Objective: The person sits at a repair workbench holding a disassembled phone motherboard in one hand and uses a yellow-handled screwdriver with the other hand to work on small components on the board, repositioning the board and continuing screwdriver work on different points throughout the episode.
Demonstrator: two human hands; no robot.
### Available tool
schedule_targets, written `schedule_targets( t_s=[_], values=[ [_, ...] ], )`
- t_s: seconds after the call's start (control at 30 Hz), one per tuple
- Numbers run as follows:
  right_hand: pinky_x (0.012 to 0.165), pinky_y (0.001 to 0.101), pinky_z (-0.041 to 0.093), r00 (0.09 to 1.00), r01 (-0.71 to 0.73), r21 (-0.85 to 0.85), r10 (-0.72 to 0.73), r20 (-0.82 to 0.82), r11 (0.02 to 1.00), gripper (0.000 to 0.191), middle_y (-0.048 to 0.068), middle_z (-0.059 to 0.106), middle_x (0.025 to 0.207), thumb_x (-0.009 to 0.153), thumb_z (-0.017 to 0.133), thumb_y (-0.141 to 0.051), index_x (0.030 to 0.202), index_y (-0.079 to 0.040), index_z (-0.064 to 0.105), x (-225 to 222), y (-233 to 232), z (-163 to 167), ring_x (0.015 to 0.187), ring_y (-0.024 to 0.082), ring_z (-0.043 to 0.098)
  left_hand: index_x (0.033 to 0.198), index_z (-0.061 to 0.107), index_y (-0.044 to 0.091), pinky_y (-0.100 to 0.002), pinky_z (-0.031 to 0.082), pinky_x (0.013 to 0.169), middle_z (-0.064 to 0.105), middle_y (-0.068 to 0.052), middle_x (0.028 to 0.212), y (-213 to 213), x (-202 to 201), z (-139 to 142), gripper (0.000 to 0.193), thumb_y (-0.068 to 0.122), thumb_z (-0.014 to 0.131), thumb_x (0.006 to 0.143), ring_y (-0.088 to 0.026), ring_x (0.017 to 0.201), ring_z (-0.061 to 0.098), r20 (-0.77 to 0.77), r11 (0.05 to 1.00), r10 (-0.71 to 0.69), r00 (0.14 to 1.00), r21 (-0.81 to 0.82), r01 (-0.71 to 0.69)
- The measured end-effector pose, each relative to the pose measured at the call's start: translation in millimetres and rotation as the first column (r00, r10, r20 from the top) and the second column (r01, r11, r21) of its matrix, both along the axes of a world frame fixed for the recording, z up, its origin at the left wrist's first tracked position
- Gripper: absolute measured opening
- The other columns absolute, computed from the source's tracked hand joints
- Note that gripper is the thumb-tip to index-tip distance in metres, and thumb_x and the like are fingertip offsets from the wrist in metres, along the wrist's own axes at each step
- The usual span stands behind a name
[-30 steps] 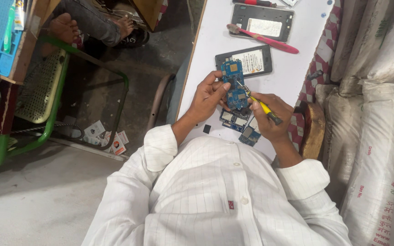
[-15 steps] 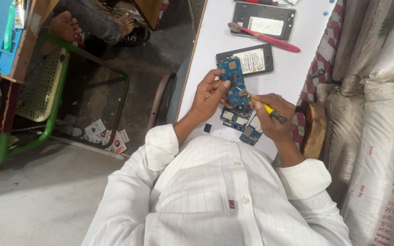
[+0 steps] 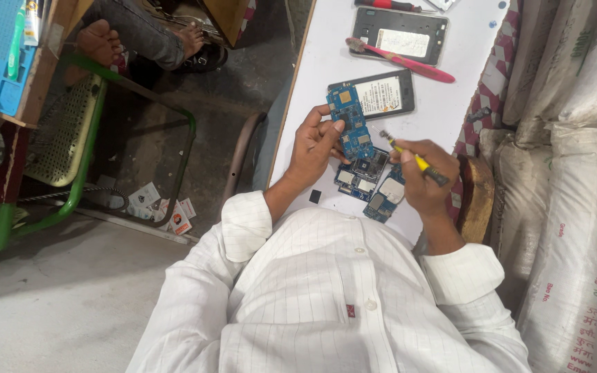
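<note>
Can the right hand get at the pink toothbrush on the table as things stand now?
Probably not at once. The right hand holds a yellow screwdriver, and the toothbrush lies beyond the phone. Nothing blocks the path above the table.

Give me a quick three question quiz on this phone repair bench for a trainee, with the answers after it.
1. True or false: the left hand holds a blue circuit board above the white table.
2. Which tool is in the right hand? A: pink toothbrush, B: yellow-handled screwdriver, C: scissors.
3. What lies on the open phone case at the far end of the table?

Key
1. True.
2. B: the yellow-handled screwdriver, its tip toward the board.
3. A pink toothbrush lies across its near edge.
</note>
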State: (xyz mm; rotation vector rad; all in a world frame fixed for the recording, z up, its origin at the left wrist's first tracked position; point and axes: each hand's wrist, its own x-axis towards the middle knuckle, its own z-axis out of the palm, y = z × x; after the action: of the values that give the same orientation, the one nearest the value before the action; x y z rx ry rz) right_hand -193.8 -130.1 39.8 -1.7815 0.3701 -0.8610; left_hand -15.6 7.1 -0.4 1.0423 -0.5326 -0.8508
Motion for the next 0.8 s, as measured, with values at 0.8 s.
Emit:
schedule_targets(
  t_s=[0.8],
  values=[
    [0.072,0.0259,0.059,0.995,-0.024,-0.08,0.017,-0.095,0.997,0.014,0.013,0.075,0.087,0.097,0.062,-0.001,0.103,0.006,0.073,0,0,3,0.08,0.017,0.075,0.139,0.044,-0.001,-0.022,0.06,0.059,0.074,-0.01,0.099,-5,-7,-14,0.037,0.015,0.055,0.108,-0.009,0.076,0.07,0.077,0.998,0.057,0.995,-0.023,-0.056]
  ],
)
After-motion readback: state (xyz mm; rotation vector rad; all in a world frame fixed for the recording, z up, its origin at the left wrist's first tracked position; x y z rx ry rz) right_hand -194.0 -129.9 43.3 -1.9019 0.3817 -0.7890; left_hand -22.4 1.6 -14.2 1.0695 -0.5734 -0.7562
